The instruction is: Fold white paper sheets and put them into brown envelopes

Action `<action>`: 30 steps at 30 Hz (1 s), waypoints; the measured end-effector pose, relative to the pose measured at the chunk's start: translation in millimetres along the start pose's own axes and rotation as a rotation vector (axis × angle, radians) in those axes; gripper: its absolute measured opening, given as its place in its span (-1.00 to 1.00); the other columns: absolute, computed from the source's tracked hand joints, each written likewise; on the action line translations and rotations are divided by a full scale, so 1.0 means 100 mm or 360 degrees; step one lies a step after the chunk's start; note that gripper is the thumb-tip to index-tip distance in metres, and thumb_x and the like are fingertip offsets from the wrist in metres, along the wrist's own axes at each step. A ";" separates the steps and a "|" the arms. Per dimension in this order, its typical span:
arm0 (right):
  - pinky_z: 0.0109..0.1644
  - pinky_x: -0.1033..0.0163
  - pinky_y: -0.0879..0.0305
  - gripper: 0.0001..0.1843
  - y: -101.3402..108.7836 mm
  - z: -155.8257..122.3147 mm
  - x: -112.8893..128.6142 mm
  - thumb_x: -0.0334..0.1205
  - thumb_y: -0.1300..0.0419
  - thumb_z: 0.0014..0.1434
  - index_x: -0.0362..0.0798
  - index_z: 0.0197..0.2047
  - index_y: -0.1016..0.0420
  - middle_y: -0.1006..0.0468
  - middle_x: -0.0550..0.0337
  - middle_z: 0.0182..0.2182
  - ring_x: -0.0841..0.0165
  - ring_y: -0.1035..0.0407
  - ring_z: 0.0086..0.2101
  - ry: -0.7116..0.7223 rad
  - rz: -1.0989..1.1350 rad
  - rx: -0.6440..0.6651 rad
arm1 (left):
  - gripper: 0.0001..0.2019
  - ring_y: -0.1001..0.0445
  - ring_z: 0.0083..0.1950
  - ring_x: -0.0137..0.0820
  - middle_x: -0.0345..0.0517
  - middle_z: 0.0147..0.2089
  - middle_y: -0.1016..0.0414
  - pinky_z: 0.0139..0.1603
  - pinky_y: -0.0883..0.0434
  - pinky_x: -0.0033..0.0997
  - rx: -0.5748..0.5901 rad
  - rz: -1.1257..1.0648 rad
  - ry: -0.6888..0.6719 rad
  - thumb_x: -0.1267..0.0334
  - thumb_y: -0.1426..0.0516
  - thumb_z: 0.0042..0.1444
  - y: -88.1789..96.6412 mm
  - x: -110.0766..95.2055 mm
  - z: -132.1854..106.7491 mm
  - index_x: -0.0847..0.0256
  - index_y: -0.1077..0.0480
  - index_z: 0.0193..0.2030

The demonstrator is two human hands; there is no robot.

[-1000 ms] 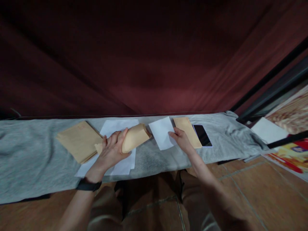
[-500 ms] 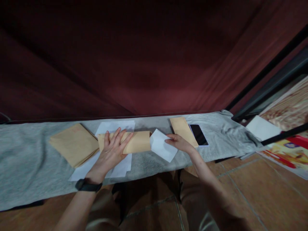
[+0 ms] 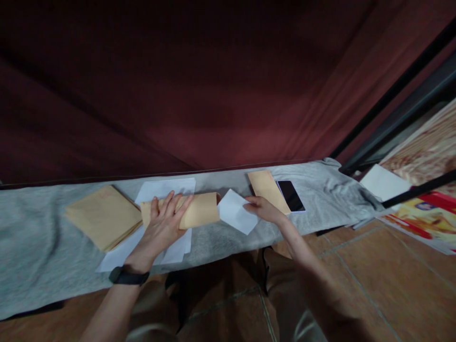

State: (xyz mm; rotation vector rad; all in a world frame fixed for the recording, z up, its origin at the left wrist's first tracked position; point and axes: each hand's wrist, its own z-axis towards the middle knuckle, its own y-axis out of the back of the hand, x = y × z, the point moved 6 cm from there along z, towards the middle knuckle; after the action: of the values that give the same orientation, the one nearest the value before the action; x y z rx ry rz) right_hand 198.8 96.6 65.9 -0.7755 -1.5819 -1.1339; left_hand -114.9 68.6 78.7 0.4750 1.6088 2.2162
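Observation:
My left hand (image 3: pixel 166 222) lies with fingers spread on a brown paper envelope (image 3: pixel 201 210), pressing it down over white paper sheets (image 3: pixel 178 249). A dark band is on that wrist. My right hand (image 3: pixel 261 209) pinches a folded white paper (image 3: pixel 237 213) by its right side. The paper's left corner is at the envelope's right end; I cannot tell whether it is inside. A stack of brown envelopes (image 3: pixel 103 216) lies left of my left hand. Another brown envelope (image 3: pixel 270 190) rests just beyond my right hand.
A phone (image 3: pixel 291 195) lies at the right, touching the single envelope. Grey cloth (image 3: pixel 32 237) covers the narrow bench. A dark red curtain (image 3: pixel 213 118) hangs behind it. Black bars (image 3: pixel 402 90) and a colourful printed box or sheet (image 3: pixel 427 216) are at the far right.
The view has shifted slightly, so everything sits a little further left. Both hands keep their hold, and the white paper remains against the envelope's right end.

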 end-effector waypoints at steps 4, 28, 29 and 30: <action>-0.26 0.25 -0.40 -0.72 0.21 0.05 0.00 -0.14 -0.34 0.00 -0.01 -0.19 -0.53 -0.62 0.26 -0.39 0.31 -0.48 -0.36 0.0050 0.0731 -0.0542 | -0.08 0.06 0.53 0.15 0.31 0.43 -0.16 0.44 0.21 0.41 0.0000 -0.0077 0.0160 0.20 -0.19 0.12 -0.01 0.03 0.01 0.17 0.18 0.55; 0.00 0.10 -0.55 -0.74 -0.31 0.17 -0.25 -0.20 -0.36 -0.06 0.10 -0.27 -0.43 -0.64 0.19 -0.25 0.20 -0.54 -0.04 -0.0063 0.1323 -0.1000 | 0.04 0.03 0.52 0.17 0.27 0.43 -0.13 0.44 0.19 0.40 0.0123 -0.0298 0.0191 0.21 -0.26 -0.03 -0.15 -0.29 0.08 0.12 0.18 0.55; 0.01 0.09 -0.54 -0.74 -0.30 0.18 -0.27 -0.19 -0.35 -0.06 0.10 -0.27 -0.42 -0.64 0.18 -0.26 0.19 -0.54 -0.04 -0.0056 0.1303 -0.1025 | 0.03 0.03 0.51 0.16 0.27 0.43 -0.13 0.44 0.18 0.39 0.0136 -0.0294 0.0174 0.22 -0.26 -0.03 -0.16 -0.32 0.08 0.12 0.17 0.55; 0.01 0.08 -0.53 -0.74 -0.29 0.18 -0.28 -0.18 -0.35 -0.06 0.10 -0.26 -0.41 -0.64 0.18 -0.26 0.18 -0.54 -0.04 -0.0046 0.1294 -0.1057 | 0.02 0.02 0.51 0.15 0.28 0.42 -0.13 0.44 0.16 0.39 0.0151 -0.0292 0.0166 0.23 -0.25 -0.03 -0.17 -0.35 0.07 0.12 0.16 0.54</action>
State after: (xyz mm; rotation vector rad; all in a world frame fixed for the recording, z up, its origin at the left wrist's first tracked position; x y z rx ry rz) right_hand 174.7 104.8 29.2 -1.6809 -0.7240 -1.0009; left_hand -79.0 62.8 63.1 0.2293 1.7418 2.0662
